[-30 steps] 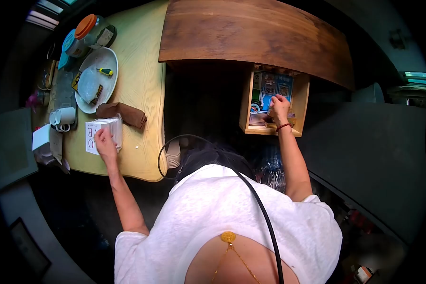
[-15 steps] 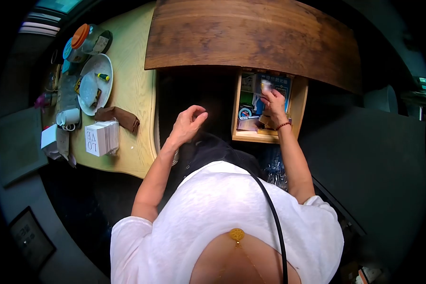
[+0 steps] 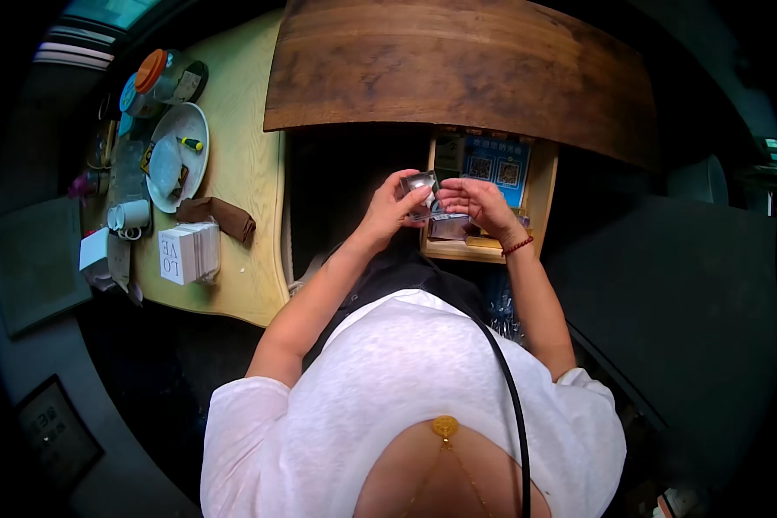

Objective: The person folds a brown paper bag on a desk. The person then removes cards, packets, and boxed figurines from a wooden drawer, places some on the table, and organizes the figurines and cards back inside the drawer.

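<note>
The left hand grips a small clear box between thumb and fingers, while the right hand grasps nothing that shows, its fingers loosely stretched toward the box. Whether those fingertips touch the box's edge, I cannot tell. The box sits at the left hand's fingertips, just left of the right hand and beside the left wall of the open drawer.

To handle it well, a light pinch on the edges seems best, since squeezing the broad faces could bend or smear what looks like thin plastic. The left hand makes a sensible steady base; the right does best working at one edge or corner, with the box held over the drawer, so that a slip lands there rather than in the dark gap beyond the left hand.

The box looks squarish, see-through and shiny, with a pale, silvery thing inside. The left thumb covers part of it and glare hides detail, so what that thing is remains unclear
</note>
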`<state>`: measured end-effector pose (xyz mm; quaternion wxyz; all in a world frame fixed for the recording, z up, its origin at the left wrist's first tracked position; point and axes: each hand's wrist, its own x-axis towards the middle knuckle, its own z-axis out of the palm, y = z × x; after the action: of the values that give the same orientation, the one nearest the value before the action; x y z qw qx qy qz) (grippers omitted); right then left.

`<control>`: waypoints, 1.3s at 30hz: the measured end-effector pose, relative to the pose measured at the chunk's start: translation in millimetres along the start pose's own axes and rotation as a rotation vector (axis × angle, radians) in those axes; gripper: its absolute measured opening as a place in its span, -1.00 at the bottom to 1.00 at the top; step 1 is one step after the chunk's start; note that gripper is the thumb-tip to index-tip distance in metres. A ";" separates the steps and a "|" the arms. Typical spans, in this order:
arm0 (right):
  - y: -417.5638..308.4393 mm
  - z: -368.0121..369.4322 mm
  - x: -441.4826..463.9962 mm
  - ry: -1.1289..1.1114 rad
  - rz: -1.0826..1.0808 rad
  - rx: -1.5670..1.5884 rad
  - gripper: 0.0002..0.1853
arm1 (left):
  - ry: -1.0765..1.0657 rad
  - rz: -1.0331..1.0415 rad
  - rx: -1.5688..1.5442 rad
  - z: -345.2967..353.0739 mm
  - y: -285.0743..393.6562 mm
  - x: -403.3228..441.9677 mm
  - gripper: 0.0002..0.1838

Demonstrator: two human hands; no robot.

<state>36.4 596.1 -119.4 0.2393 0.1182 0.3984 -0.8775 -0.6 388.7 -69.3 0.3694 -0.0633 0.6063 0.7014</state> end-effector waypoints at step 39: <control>27.6 -65.8 -46.5 0.315 0.193 -1.936 -0.11 | 0.198 -0.207 -0.139 -51.4 -28.9 -16.0 -0.62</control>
<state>91.6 645.3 -161.7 0.2475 0.0188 0.9608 -0.1232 9.7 335.3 -97.1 0.3726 -0.2198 0.5799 0.6903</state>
